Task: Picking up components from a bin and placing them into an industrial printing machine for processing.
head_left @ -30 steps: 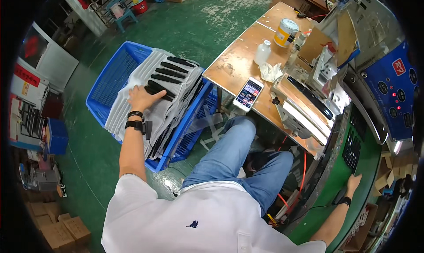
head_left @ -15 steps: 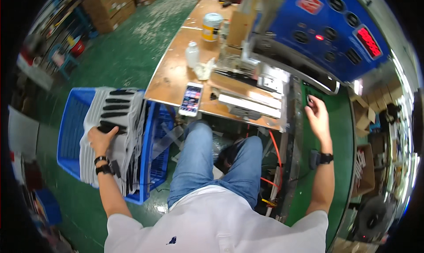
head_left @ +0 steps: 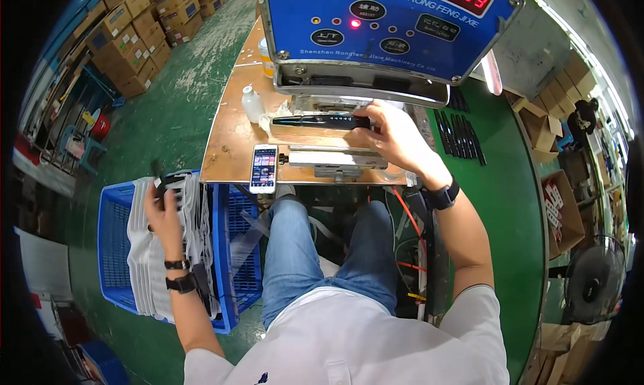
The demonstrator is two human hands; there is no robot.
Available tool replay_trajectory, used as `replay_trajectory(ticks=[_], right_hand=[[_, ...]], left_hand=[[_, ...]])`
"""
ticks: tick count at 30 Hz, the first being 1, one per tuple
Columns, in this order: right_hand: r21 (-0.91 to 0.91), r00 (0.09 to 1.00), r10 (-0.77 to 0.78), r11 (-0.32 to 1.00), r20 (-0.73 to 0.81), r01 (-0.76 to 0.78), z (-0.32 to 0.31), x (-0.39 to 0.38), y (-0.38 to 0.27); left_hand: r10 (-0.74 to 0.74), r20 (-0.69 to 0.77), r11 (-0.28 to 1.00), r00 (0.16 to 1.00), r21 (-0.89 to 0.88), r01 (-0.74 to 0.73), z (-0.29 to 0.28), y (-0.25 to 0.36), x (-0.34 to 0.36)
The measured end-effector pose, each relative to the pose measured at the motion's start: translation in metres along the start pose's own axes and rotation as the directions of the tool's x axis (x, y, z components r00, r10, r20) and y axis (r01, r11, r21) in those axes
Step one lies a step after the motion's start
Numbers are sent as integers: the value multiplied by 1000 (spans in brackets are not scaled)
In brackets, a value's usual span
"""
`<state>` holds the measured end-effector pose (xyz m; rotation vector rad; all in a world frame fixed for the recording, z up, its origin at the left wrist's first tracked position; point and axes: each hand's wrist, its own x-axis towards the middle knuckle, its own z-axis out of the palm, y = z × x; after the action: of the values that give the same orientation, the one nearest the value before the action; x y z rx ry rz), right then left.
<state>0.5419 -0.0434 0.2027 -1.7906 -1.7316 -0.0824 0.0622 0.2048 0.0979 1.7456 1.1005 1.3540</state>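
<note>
My right hand [head_left: 397, 138] pinches the right end of a long glossy black plastic piece [head_left: 320, 121], tapered at its left end. That piece lies level at the fixture under the blue machine head [head_left: 396, 32]. Above the blue basket [head_left: 115, 251] at the left, my left hand [head_left: 164, 220] grips another black piece [head_left: 159, 175], smeared by motion. White plastic trays [head_left: 144, 264] stand stacked in that basket. Just in front of the right hand's piece runs a metal bar clamp [head_left: 335, 158].
A phone [head_left: 264, 167] lies at the table's near edge, with a white bottle [head_left: 253, 104] and a crumpled cloth [head_left: 266, 123] behind it. Finished-looking black pieces [head_left: 459, 138] lie in a row on the green surface [head_left: 496, 204] at right. A fan [head_left: 594, 287] stands farther right.
My right hand has come from the green surface to the fixture, where it holds a black piece. The left hand has lifted a black piece from the trays. The view has turned right.
</note>
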Motion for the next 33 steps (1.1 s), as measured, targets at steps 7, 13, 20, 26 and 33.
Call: replay_trajectory(ticks=[7,13,20,26,33], right_hand=[[177,952,241,962,-186,-209,-49,-61,11],[165,740,540,837,-400,-522,-107,-191,123],[13,317,750,398,-580,-917,-141,-326,230],[-280,368,804,261,-467,-924,-115,-294,258],[-381,563,766,442,-310,-812,-128,-301,320]], left_hand=[[499,575,763,649,64,-643,154,171,6],[655,698,440,290,-40,-897,234,190,7],[622,694,521,364,-20,-853,226,204,-10],[340,491,794,802,307,-525,96,98,15],[-7,-15,729,1000,685,15,-81,-66,37]])
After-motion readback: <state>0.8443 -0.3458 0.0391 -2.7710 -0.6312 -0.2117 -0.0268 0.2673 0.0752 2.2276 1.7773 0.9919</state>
